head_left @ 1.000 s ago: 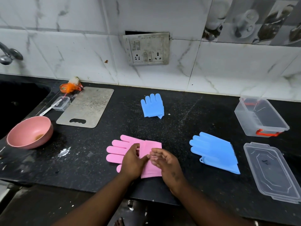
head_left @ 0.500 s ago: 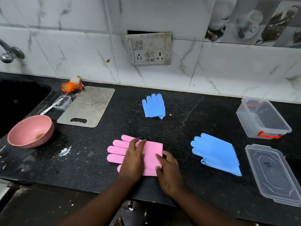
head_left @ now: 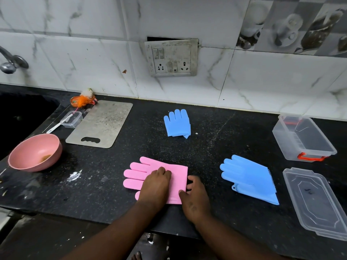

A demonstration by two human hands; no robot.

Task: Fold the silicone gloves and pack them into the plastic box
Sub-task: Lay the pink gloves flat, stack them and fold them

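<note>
On bench (head_left: 216, 147), well apart from plastic box (head_left: 293, 152): pink glove (head_left: 144, 171), cuff raised a second ago, now folded flat. Pressing down with flat left grip (head_left: 155, 186); right grip (head_left: 195, 196) at fold edge, pinch or press cannot tell. Judged nearly pack-ready.

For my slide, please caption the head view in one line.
Left hand presses and right hand pinches a pink glove on the counter; two blue gloves, plastic box nearby.
</note>
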